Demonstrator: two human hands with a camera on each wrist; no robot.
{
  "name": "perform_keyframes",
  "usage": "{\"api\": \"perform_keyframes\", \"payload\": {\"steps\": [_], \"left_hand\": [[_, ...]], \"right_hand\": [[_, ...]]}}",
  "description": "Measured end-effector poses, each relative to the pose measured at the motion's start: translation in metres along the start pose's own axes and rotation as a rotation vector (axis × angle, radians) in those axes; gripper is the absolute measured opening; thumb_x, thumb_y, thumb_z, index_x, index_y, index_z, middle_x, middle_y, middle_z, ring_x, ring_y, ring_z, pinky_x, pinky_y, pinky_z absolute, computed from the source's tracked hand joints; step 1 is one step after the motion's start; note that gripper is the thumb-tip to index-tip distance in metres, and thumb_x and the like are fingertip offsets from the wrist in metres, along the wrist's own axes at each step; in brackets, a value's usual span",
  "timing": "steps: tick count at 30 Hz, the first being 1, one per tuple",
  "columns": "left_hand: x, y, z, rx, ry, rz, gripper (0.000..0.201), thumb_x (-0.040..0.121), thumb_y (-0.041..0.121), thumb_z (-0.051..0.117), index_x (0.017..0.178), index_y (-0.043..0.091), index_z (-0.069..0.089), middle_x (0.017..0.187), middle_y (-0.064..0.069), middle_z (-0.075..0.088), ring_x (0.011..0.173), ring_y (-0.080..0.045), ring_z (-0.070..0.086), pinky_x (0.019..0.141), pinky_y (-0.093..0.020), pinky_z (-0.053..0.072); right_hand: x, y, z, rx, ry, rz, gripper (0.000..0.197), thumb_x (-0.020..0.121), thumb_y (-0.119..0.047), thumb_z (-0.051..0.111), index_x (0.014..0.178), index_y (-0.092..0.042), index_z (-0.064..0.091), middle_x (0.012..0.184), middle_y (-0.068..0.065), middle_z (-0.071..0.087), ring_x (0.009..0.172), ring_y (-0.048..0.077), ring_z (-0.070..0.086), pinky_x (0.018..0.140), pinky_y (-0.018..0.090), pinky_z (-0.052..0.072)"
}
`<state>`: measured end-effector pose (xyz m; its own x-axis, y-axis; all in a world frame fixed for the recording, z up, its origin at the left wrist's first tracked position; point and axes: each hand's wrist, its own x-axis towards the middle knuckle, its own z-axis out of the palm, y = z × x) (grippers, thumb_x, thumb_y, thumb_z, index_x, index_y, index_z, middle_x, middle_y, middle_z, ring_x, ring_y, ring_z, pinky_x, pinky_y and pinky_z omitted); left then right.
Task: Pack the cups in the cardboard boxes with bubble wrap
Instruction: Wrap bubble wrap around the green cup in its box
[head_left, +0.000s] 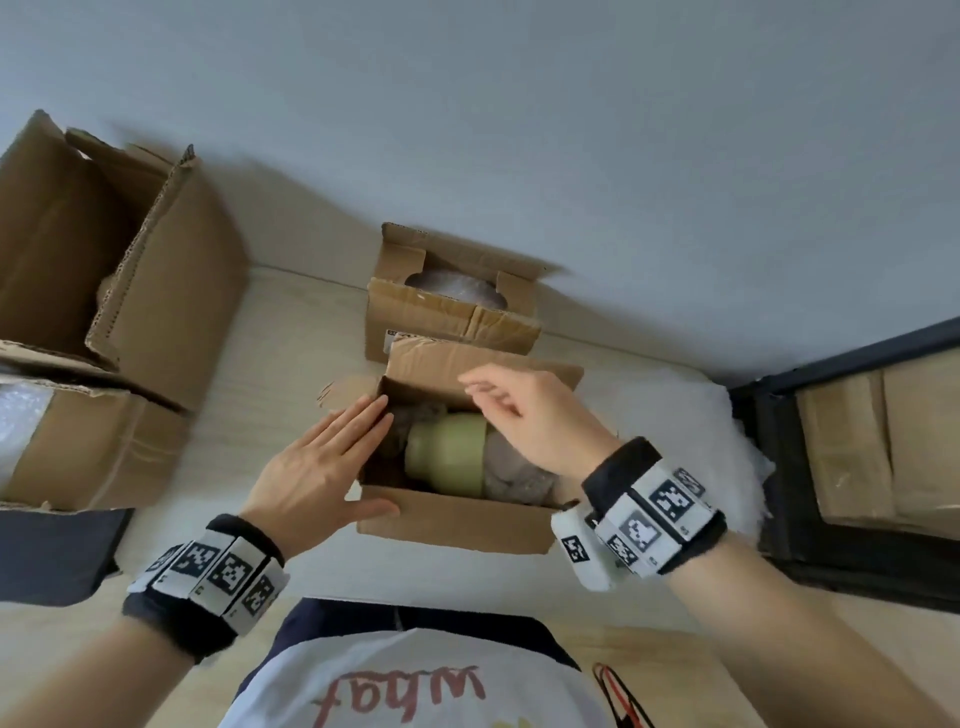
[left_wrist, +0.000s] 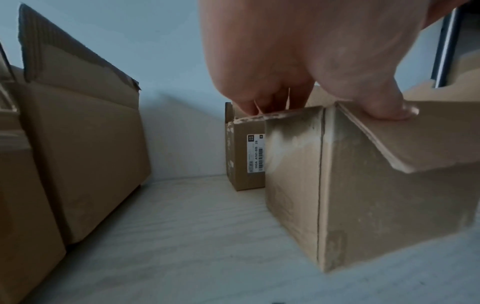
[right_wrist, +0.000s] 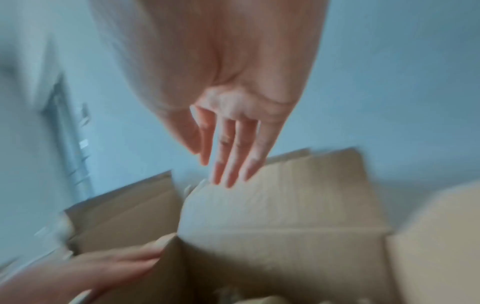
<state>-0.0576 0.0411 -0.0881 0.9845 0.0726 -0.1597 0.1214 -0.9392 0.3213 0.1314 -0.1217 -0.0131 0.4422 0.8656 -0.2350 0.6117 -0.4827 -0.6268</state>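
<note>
A plain pale blue-grey wall (head_left: 571, 130) rises behind a light wood-grain table (head_left: 291, 332), whose far edge meets it in a straight line. To the right stands a dark metal-framed shelf unit (head_left: 779, 467), set close against the table's side, with tan wrapped bundles (head_left: 883, 441) resting inside it. Soft, even daylight fills the room, throwing only faint shadows on the wall, and a dark blue-grey surface (head_left: 57, 556) shows at the table's near left corner.

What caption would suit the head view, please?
Left hand steadies open box holding green cup; right hand hovers above.
</note>
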Motion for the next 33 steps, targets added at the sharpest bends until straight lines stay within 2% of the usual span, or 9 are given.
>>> {"api": "perform_keyframes", "payload": {"steps": [3, 6, 9, 12, 15, 19, 23, 28, 33], "left_hand": [[0.002, 0.002, 0.000, 0.001, 0.014, -0.032, 0.092, 0.077, 0.070, 0.031, 0.135, 0.001, 0.048, 0.143, -0.011, 0.043, 0.129, -0.025, 0.043, 0.101, -0.040, 0.038], [0.003, 0.003, -0.006, -0.033, -0.012, -0.085, 0.094, 0.076, 0.073, 0.032, 0.134, 0.001, 0.049, 0.142, -0.010, 0.045, 0.111, -0.027, 0.062, 0.076, -0.038, 0.056], [0.002, -0.001, -0.012, -0.024, -0.030, -0.118, 0.102, 0.076, 0.081, 0.022, 0.139, 0.003, 0.044, 0.145, -0.010, 0.042, 0.103, -0.031, 0.065, 0.056, -0.037, 0.057], [0.005, -0.002, -0.011, 0.005, -0.050, -0.130, 0.108, 0.074, 0.086, 0.018, 0.141, 0.005, 0.040, 0.147, -0.008, 0.039, 0.108, -0.034, 0.063, 0.052, -0.039, 0.056], [0.007, -0.003, -0.012, 0.022, -0.074, -0.141, 0.109, 0.069, 0.086, 0.024, 0.142, 0.007, 0.039, 0.149, -0.006, 0.037, 0.107, -0.036, 0.063, 0.052, -0.039, 0.055], [0.008, -0.002, -0.013, -0.011, -0.087, -0.140, 0.106, 0.066, 0.084, 0.035, 0.140, 0.009, 0.043, 0.150, -0.004, 0.036, 0.102, -0.035, 0.064, 0.050, -0.039, 0.056], [0.007, -0.002, -0.009, -0.053, -0.088, -0.185, 0.102, 0.060, 0.073, 0.061, 0.141, 0.014, 0.042, 0.153, 0.004, 0.028, 0.106, -0.032, 0.062, 0.057, -0.042, 0.057], [0.008, -0.004, -0.007, -0.092, -0.111, -0.190, 0.100, 0.058, 0.064, 0.065, 0.144, 0.019, 0.037, 0.154, 0.005, 0.025, 0.104, -0.036, 0.061, 0.058, -0.044, 0.057], [0.007, -0.004, -0.007, -0.122, -0.121, -0.176, 0.099, 0.059, 0.061, 0.066, 0.143, 0.018, 0.038, 0.153, 0.003, 0.025, 0.106, -0.035, 0.061, 0.061, -0.047, 0.058]], "right_hand": [[-0.040, 0.035, -0.033, 0.183, 0.337, 0.066, 0.019, 0.096, -0.014, 0.051, 0.109, -0.015, 0.066, 0.096, -0.007, 0.070, 0.091, 0.005, 0.067, 0.082, 0.016, 0.051], [-0.067, 0.087, -0.038, 0.138, 0.554, 0.284, 0.017, 0.094, -0.004, 0.053, 0.103, -0.007, 0.066, 0.094, 0.001, 0.069, 0.091, 0.016, 0.067, 0.081, 0.020, 0.051], [-0.080, 0.141, -0.020, -0.015, 0.480, 0.625, 0.030, 0.091, -0.012, 0.059, 0.120, -0.005, 0.058, 0.122, 0.014, 0.059, 0.113, 0.028, 0.056, 0.094, 0.032, 0.044], [-0.087, 0.184, 0.004, -0.064, 0.313, 0.877, 0.064, 0.088, -0.029, 0.065, 0.141, -0.010, 0.036, 0.146, 0.016, 0.033, 0.132, 0.032, 0.037, 0.105, 0.042, 0.034], [-0.089, 0.207, 0.020, -0.064, 0.250, 1.030, 0.085, 0.086, -0.036, 0.066, 0.150, -0.013, 0.015, 0.157, 0.012, 0.013, 0.143, 0.029, 0.020, 0.110, 0.046, 0.027], [-0.085, 0.216, 0.032, -0.028, 0.316, 1.083, 0.089, 0.087, -0.032, 0.066, 0.151, -0.010, 0.008, 0.159, 0.010, 0.006, 0.145, 0.026, 0.015, 0.112, 0.044, 0.025], [-0.082, 0.210, 0.034, -0.033, 0.393, 1.042, 0.070, 0.085, -0.024, 0.068, 0.142, -0.010, 0.030, 0.151, 0.013, 0.025, 0.137, 0.031, 0.030, 0.108, 0.046, 0.032], [-0.085, 0.203, 0.031, 0.007, 0.423, 1.017, 0.041, 0.089, -0.019, 0.064, 0.126, -0.009, 0.049, 0.133, 0.010, 0.046, 0.114, 0.031, 0.053, 0.097, 0.041, 0.043], [-0.092, 0.199, 0.030, 0.044, 0.425, 0.969, 0.024, 0.091, -0.019, 0.061, 0.112, -0.007, 0.058, 0.117, 0.011, 0.061, 0.103, 0.029, 0.060, 0.085, 0.035, 0.047]]}}
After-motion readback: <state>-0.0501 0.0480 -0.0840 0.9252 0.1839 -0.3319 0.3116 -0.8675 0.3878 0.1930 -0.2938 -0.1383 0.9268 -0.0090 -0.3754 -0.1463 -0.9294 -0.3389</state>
